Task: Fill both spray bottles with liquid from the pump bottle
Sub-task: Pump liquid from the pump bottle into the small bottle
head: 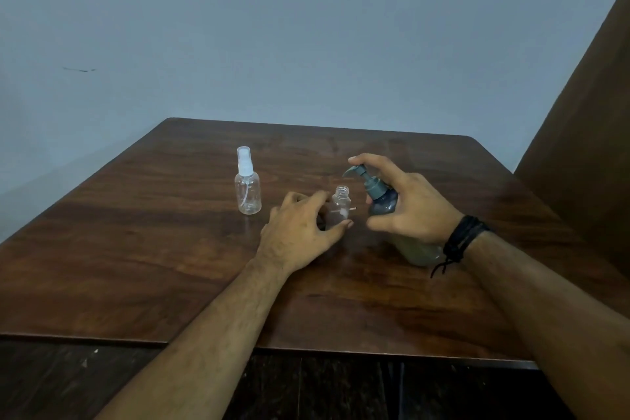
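Our right hand gripped the tilted pump bottle, spout just upper right of the open bottle our left hand held.

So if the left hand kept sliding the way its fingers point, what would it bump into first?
The left hand already holds the open spray bottle. Pushing on past it, up and to the right, it would probably meet the pump bottle held by the right hand, though depth is hard to judge.
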